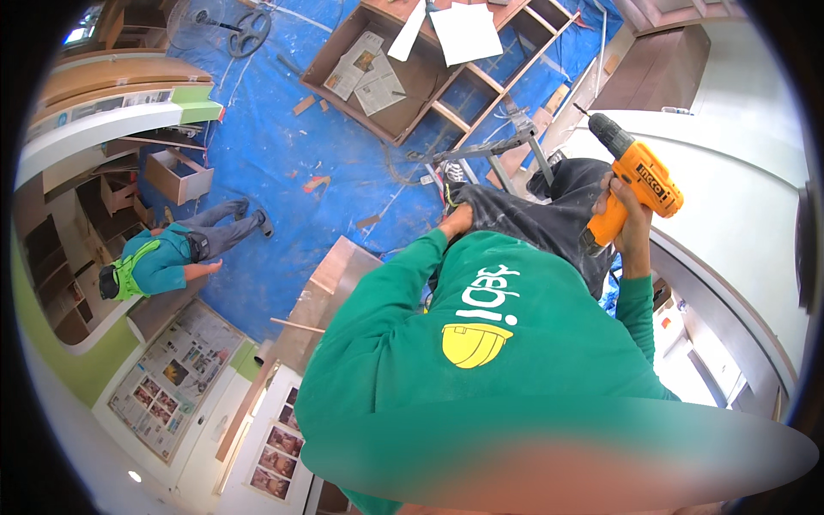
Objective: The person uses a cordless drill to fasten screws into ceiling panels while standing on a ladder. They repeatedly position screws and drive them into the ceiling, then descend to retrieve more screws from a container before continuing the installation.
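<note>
My right hand [624,208] grips an orange and black cordless drill [651,184] by its handle, with a bit in the chuck pointing up toward the upper left of the view. My left hand [457,219] is at the dark grey trousers [532,232] near my hip; its fingers are largely hidden in or behind the cloth. I wear a green long-sleeved top [403,318] with a yellow helmet print. Just past my legs stands a metal ladder [539,163], partly hidden by them.
A co-worker [159,257] in teal bends at cabinets on the left, beside a wooden drawer box [176,178]. A large wooden cabinet frame [459,112] lies on blue floor sheeting [292,189] at the top. A board [339,275] is at my left; a white counter [721,159] is at my right.
</note>
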Tool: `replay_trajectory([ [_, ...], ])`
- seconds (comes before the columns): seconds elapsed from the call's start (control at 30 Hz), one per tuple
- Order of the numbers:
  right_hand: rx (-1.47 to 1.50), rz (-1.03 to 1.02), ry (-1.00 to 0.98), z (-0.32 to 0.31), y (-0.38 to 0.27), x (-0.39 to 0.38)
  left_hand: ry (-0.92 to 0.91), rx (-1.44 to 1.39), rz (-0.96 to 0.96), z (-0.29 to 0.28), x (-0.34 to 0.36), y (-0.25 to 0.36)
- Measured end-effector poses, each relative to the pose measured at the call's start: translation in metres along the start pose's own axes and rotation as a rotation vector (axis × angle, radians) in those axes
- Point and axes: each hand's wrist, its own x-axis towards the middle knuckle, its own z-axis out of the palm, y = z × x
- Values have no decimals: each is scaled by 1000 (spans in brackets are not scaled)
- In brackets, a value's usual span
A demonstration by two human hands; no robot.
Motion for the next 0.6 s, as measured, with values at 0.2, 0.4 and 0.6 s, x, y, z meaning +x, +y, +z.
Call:
replay_trajectory([
  [0.2, 69, 70, -23, 6, 11, 7, -150, 124, -50, 27, 39, -88],
  [0.4, 73, 67, -49, -1, 10, 8, 113, 232, -339, 25, 37, -55],
  [0.6, 139, 122, -18, -6, 8, 6, -59, 387, -454, 23, 42, -56],
])
